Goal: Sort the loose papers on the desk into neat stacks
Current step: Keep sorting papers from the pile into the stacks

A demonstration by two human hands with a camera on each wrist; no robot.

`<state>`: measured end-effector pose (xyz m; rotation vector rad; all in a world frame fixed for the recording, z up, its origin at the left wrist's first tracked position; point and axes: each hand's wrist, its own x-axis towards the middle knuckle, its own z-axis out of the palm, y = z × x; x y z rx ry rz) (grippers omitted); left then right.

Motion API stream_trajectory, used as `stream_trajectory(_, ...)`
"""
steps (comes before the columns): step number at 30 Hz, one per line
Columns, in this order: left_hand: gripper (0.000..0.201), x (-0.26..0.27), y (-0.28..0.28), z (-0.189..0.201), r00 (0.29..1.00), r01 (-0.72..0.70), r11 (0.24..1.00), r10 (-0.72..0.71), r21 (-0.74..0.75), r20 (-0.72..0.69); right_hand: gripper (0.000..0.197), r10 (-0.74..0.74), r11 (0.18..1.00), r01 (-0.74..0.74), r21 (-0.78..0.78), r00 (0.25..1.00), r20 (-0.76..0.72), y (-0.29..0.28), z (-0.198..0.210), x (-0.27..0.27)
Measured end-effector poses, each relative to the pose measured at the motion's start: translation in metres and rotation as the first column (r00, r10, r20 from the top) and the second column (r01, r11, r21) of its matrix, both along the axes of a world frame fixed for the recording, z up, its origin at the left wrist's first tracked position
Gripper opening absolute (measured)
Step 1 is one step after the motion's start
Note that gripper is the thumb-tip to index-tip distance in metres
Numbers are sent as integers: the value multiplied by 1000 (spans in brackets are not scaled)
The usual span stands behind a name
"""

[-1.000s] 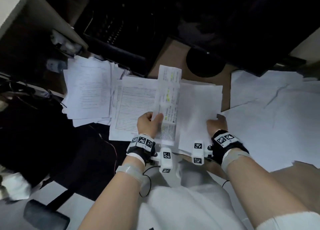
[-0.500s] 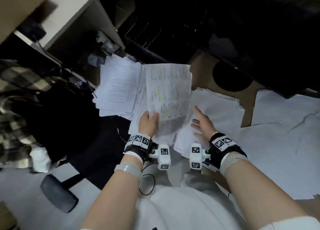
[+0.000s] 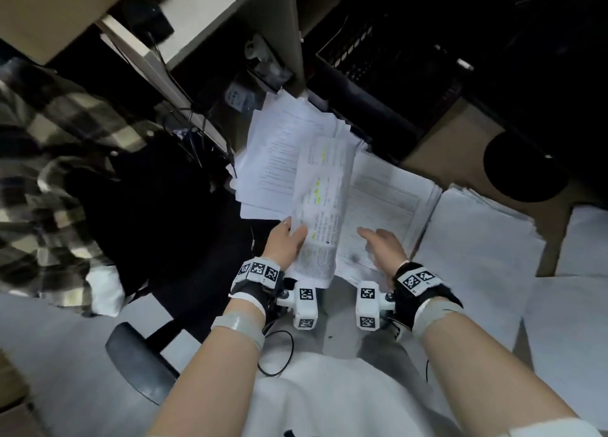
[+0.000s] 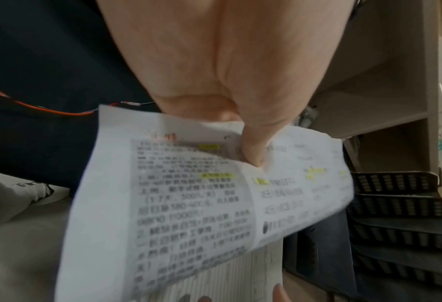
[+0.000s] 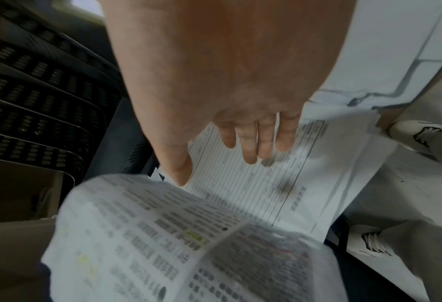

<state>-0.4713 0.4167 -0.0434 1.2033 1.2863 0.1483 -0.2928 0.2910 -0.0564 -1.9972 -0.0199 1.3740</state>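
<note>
My left hand (image 3: 289, 239) pinches a printed sheet with yellow highlights (image 3: 320, 203), thumb on top (image 4: 252, 151), and holds it curled above the desk; the same sheet (image 5: 178, 241) shows blurred in the right wrist view. My right hand (image 3: 378, 242) hovers open with straight fingers (image 5: 250, 143) over a lined form (image 3: 385, 199) that tops the middle stack (image 5: 266, 183). To the left lies a loose pile of printed pages (image 3: 279, 153). A blank white stack (image 3: 473, 239) lies to the right.
More white sheets (image 3: 575, 321) cover the desk's right side. A black mesh tray rack (image 3: 378, 54) and a round black object (image 3: 523, 166) sit behind the papers. A plaid garment (image 3: 49, 160) and a chair base (image 3: 138, 361) are at left.
The highlighted sheet has swung left in my left hand, over the left pile. My right hand came off the white stack and moved left above the lined form. The head view shifted left.
</note>
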Motion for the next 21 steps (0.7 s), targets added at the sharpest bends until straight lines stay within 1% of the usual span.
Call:
stream_trajectory(1,16,-2,6,1,1000,-5,1000,6,-26,29,101,-1,1000,2,2,1000,-15,6,0,-3)
stream_trajectory(2,20,-4,12,2,998,-25,998,28,-59,64,92,9,1000,-9,1,1000,-26,13,6,-7)
stream_trajectory(4,32,-7,20,5,986,-69,987,89,-145,140,66,33,999,-32,17,998,-58,24,20,-13)
stream_trajectory(6,31,-9,26,7,977,-96,978,128,-186,171,43,6,997,4,75,991,-134,29,26,-16)
stream_trajectory(7,29,-10,28,8,976,-100,976,134,-193,171,38,-7,994,26,109,985,-173,30,33,-18)
stream_trajectory(9,25,-12,32,7,979,-92,976,126,-199,161,43,-12,991,35,128,984,-179,32,32,-21)
stream_trajectory(11,17,-10,34,3,984,-104,979,127,-174,122,42,-10,992,21,124,996,-88,31,23,-20)
stream_trajectory(14,14,-6,35,-2,994,-106,994,106,3,-21,27,-73,990,68,127,997,34,22,15,-11)
stream_trajectory(16,15,-1,33,-2,996,-62,994,68,93,-53,24,-74,992,60,107,989,129,13,18,-4)
stream_trajectory(17,14,3,31,-2,997,-40,993,47,113,-61,25,-76,994,61,92,984,164,8,18,-1)
stream_trajectory(19,6,12,28,-1,997,9,993,0,116,-81,25,-97,994,86,68,978,184,0,14,7)
stream_trajectory(21,21,20,27,-2,993,73,994,-65,78,-98,25,-108,994,103,36,970,216,-5,12,13)
